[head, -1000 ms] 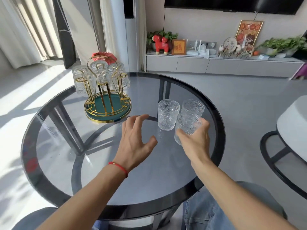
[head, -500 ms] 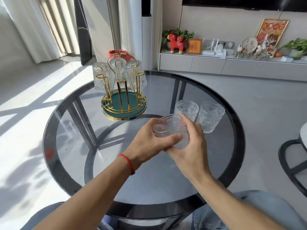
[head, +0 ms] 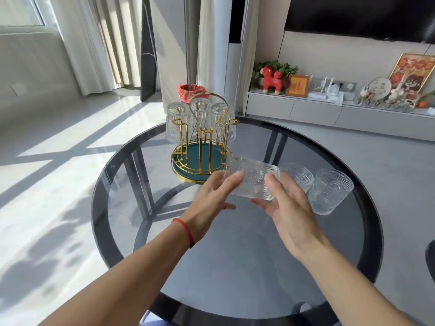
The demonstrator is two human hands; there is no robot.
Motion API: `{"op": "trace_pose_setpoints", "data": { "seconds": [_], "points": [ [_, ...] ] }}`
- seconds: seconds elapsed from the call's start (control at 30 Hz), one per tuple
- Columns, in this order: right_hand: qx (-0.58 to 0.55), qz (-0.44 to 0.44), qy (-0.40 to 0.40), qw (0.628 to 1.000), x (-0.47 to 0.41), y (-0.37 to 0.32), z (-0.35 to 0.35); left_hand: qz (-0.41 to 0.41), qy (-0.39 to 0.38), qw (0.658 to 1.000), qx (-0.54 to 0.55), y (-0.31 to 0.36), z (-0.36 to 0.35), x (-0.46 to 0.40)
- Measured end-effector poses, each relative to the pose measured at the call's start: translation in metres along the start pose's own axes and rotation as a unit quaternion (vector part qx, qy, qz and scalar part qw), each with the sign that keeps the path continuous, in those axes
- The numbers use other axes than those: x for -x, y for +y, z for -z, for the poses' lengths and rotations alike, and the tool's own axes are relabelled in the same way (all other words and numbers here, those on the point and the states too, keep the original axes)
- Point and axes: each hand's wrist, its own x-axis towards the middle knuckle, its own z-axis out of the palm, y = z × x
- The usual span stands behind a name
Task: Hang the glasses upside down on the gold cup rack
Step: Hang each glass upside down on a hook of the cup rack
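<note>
The gold cup rack [head: 200, 158] with a green base stands on the far left part of the round glass table [head: 113, 175]. Three clear glasses [head: 176, 122] hang upside down on its far pegs. I hold a ribbed clear glass [head: 253, 178] on its side above the table, just right of the rack. My left hand [head: 213, 197] grips its rim end and my right hand [head: 286, 208] cups its base end from below. Two more glasses stand upright on the table to the right, one near [head: 297, 176] and one further right [head: 329, 191].
A red lined bin [head: 189, 91] stands on the floor behind the rack. A low cabinet [head: 306, 109] with a red horse figure, frames and plants runs along the far wall. A dark chair edge [head: 429, 257] shows at the right.
My right hand lifted one glass from the group and brought it to my left hand. Both hands have turned it from upright onto its side and moved it toward the rack.
</note>
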Motion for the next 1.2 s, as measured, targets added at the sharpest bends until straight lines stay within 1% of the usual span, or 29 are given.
{"op": "trace_pose_setpoints", "data": {
  "seconds": [0.07,0.1,0.13,0.2,0.23,0.27,0.33,0.4,0.47,0.57,0.7,0.77,0.83,0.93,1.03,1.2],
  "points": [
    [0.050,0.036,0.027,0.998,-0.010,-0.012,-0.001,-0.044,-0.001,0.994,-0.097,-0.008,0.014,-0.006],
    [0.088,0.066,0.055,0.992,-0.017,-0.018,-0.002,-0.069,0.019,0.982,-0.172,-0.014,0.021,-0.010],
    [0.125,0.102,0.082,0.983,-0.026,-0.024,-0.004,-0.093,0.045,0.958,-0.267,-0.022,0.028,-0.016],
    [0.187,0.160,0.133,0.960,-0.046,-0.039,-0.007,-0.121,0.091,0.876,-0.458,-0.041,0.042,-0.029],
    [0.212,0.177,0.150,0.949,-0.057,-0.047,-0.009,-0.115,0.099,0.840,-0.521,-0.051,0.047,-0.034],
    [0.232,0.189,0.160,0.941,-0.069,-0.056,-0.012,-0.102,0.104,0.817,-0.558,-0.060,0.049,-0.037],
    [0.259,0.204,0.160,0.930,-0.091,-0.071,-0.019,-0.088,0.115,0.795,-0.589,-0.073,0.050,-0.043],
    [0.287,0.213,0.154,0.921,-0.110,-0.083,-0.028,-0.092,0.126,0.775,-0.612,-0.079,0.048,-0.046],
    [0.309,0.223,0.147,0.912,-0.122,-0.092,-0.037,-0.094,0.130,0.767,-0.621,-0.079,0.047,-0.047],
    [0.323,0.256,0.136,0.901,-0.127,-0.100,-0.053,-0.095,0.131,0.767,-0.621,-0.079,0.048,-0.047],
    [0.333,0.321,0.058,0.885,-0.125,-0.107,-0.089,-0.086,0.124,0.769,-0.621,-0.078,0.046,-0.046],
    [0.348,0.338,0.028,0.874,-0.128,-0.109,-0.112,-0.083,0.118,0.768,-0.624,-0.078,0.047,-0.045],
    [0.365,0.334,0.006,0.869,-0.133,-0.110,-0.134,-0.084,0.115,0.766,-0.626,-0.078,0.048,-0.045],
    [0.395,0.305,-0.022,0.867,-0.141,-0.101,-0.156,-0.088,0.115,0.768,-0.623,-0.078,0.048,-0.044],
    [0.411,0.288,-0.039,0.864,-0.146,-0.086,-0.168,-0.088,0.117,0.767,-0.625,-0.077,0.047,-0.044],
    [0.454,0.267,-0.052,0.848,-0.153,-0.062,-0.179,-0.086,0.116,0.765,-0.627,-0.075,0.047,-0.044]
  ]
}}
